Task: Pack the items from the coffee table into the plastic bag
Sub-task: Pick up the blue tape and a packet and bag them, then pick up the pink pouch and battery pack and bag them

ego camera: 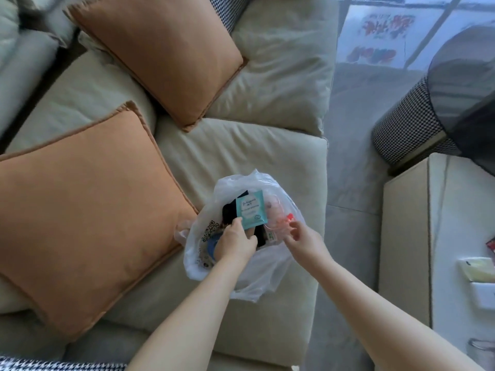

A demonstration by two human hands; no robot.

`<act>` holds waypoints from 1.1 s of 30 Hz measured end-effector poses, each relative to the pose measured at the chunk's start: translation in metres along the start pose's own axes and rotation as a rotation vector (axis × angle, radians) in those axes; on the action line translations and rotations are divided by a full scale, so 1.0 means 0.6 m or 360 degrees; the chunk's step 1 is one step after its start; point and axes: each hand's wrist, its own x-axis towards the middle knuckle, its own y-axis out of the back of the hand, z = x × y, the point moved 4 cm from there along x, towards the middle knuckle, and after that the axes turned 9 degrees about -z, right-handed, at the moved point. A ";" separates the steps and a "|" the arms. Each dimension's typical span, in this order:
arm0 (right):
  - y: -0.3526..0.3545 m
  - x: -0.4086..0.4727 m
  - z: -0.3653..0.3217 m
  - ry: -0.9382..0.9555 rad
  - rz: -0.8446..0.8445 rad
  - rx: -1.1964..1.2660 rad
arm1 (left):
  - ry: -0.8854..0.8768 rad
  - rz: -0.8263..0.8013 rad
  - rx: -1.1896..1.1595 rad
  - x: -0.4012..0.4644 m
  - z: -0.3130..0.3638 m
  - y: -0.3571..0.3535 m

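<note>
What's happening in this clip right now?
A person is packing a plastic bag that sits on a sofa seat cushion. The left hand holds a teal packet at the bag's mouth, over dark items already inside. The right hand hovers at the bag's right rim, fingers loosely curled.

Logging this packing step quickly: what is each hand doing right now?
Left hand: grips the teal packet at its lower corner, over the plastic bag.
Right hand: open, fingers relaxed at the bag's right edge, holding nothing visible.
</note>
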 end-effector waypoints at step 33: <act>0.147 -0.573 0.892 -0.1121 0.0504 0.0700 | -0.0626 -0.0756 0.1127 -0.444 0.321 -0.727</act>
